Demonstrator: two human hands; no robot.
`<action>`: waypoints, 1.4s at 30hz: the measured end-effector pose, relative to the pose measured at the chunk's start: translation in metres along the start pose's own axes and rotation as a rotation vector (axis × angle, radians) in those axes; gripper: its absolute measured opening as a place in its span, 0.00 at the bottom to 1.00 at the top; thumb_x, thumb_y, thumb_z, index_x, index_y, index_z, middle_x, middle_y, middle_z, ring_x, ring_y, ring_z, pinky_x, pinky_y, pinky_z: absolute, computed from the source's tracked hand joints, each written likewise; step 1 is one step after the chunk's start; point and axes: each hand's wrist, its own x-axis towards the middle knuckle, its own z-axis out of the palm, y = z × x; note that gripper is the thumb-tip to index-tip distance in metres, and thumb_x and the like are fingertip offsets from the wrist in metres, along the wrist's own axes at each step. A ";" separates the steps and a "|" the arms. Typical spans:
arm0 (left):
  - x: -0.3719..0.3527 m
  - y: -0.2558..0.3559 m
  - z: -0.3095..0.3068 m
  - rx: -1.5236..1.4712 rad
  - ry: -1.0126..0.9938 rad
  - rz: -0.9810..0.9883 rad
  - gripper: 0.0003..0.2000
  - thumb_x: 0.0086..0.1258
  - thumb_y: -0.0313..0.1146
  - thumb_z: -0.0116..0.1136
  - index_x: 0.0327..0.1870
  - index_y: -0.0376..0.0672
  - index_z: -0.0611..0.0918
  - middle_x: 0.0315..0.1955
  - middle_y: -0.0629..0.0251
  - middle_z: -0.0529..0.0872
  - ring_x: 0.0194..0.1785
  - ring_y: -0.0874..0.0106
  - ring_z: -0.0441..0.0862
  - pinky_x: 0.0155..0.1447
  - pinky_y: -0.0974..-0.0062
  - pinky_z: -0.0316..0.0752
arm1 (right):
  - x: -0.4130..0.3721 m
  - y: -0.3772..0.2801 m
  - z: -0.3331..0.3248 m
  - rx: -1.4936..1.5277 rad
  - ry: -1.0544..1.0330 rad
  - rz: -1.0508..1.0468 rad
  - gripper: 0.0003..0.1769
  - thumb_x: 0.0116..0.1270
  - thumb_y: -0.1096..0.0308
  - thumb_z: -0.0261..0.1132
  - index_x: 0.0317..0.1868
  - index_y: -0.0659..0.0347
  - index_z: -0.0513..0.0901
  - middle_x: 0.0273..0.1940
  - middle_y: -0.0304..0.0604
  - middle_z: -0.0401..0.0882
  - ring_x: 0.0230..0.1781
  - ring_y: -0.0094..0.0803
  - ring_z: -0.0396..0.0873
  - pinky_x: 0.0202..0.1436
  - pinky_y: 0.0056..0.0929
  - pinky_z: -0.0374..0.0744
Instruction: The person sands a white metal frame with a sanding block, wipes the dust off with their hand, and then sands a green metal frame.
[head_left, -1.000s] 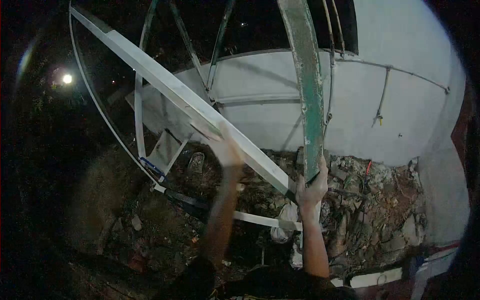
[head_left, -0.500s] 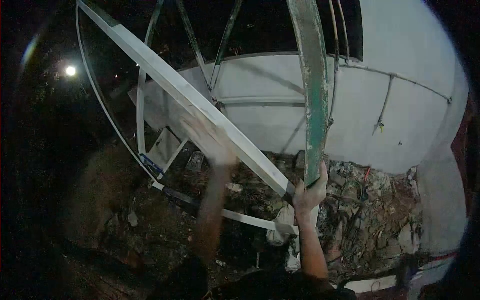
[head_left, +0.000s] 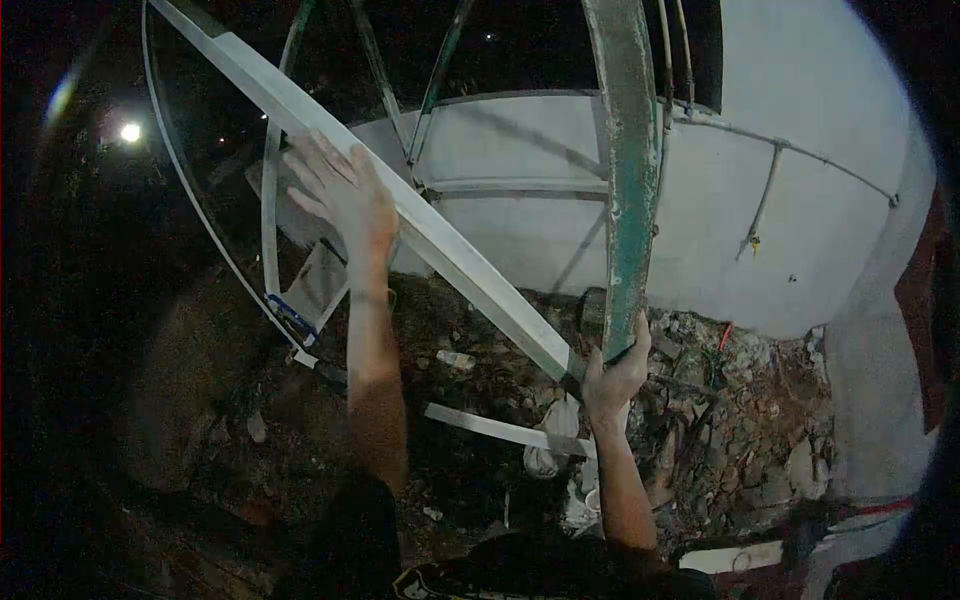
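Fingers [head_left: 308, 165] of the left hand [head_left: 345, 200] press open on the white bar [head_left: 480, 285], steadying it, while the right hand [head_left: 615, 378] grips the green post [head_left: 630, 200].

Two bare hands show: the left hand [head_left: 340, 195] and the right hand [head_left: 615, 375]. There is one long white flat metal bar [head_left: 440, 245], one upright green paint-flaked metal post [head_left: 628, 180] and one round bright lamp [head_left: 130, 132].

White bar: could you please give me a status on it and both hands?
Left hand open, against white bar. Right hand gripping green post. Bar slanted, lower end near right hand. Rubble below.
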 end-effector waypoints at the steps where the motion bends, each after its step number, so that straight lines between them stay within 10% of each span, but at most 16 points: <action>1: -0.002 -0.008 0.003 0.119 0.021 0.099 0.31 0.79 0.42 0.37 0.77 0.34 0.48 0.78 0.42 0.42 0.80 0.42 0.36 0.75 0.35 0.31 | 0.000 -0.003 0.000 -0.004 0.014 0.018 0.39 0.50 0.82 0.65 0.67 0.71 0.67 0.52 0.61 0.77 0.54 0.57 0.79 0.58 0.43 0.76; 10: -0.273 0.069 0.004 -0.015 -0.491 0.060 0.38 0.77 0.44 0.39 0.74 0.20 0.41 0.75 0.30 0.37 0.78 0.38 0.27 0.75 0.38 0.24 | -0.005 0.001 0.002 0.007 0.006 0.065 0.39 0.53 0.81 0.64 0.69 0.70 0.65 0.58 0.61 0.74 0.59 0.56 0.75 0.62 0.43 0.73; 15: -0.253 0.076 0.000 -0.078 -0.558 -0.089 0.39 0.78 0.46 0.41 0.72 0.17 0.44 0.75 0.29 0.37 0.78 0.36 0.27 0.73 0.34 0.24 | -0.006 -0.002 -0.002 0.025 -0.031 0.074 0.39 0.54 0.81 0.66 0.68 0.67 0.67 0.56 0.60 0.76 0.56 0.56 0.77 0.61 0.44 0.74; 24: -0.005 -0.032 0.014 0.164 -0.005 0.057 0.38 0.76 0.44 0.43 0.77 0.34 0.40 0.75 0.31 0.35 0.76 0.30 0.28 0.70 0.25 0.28 | -0.003 -0.004 -0.001 0.046 -0.064 0.234 0.42 0.51 0.84 0.69 0.69 0.65 0.66 0.62 0.58 0.73 0.63 0.54 0.73 0.65 0.43 0.71; 30: -0.057 0.009 -0.001 0.004 -0.094 0.126 0.37 0.76 0.40 0.41 0.78 0.35 0.40 0.75 0.31 0.37 0.77 0.35 0.26 0.74 0.36 0.23 | -0.004 0.005 -0.001 -0.027 -0.084 0.146 0.42 0.55 0.81 0.67 0.71 0.69 0.61 0.62 0.65 0.70 0.63 0.60 0.70 0.66 0.45 0.69; 37: -0.263 0.013 -0.024 0.026 -0.617 0.312 0.37 0.77 0.45 0.42 0.77 0.30 0.45 0.75 0.33 0.42 0.77 0.35 0.32 0.73 0.33 0.27 | -0.008 0.021 0.001 -0.169 -0.059 -0.011 0.42 0.58 0.74 0.71 0.71 0.71 0.60 0.61 0.64 0.71 0.64 0.56 0.71 0.66 0.43 0.71; 39: -0.291 0.003 -0.044 -0.039 -1.121 0.247 0.34 0.77 0.46 0.44 0.78 0.38 0.51 0.76 0.38 0.46 0.77 0.35 0.36 0.73 0.32 0.31 | 0.006 0.003 -0.010 -0.132 -0.135 0.090 0.42 0.60 0.70 0.72 0.71 0.72 0.60 0.61 0.64 0.71 0.63 0.54 0.72 0.65 0.43 0.71; 42: -0.318 -0.041 -0.038 0.057 -1.007 0.230 0.31 0.78 0.46 0.44 0.78 0.45 0.56 0.76 0.44 0.52 0.78 0.38 0.40 0.73 0.32 0.33 | 0.041 -0.006 -0.021 -0.011 -0.190 0.118 0.42 0.62 0.62 0.72 0.69 0.72 0.61 0.60 0.62 0.72 0.60 0.50 0.74 0.62 0.42 0.73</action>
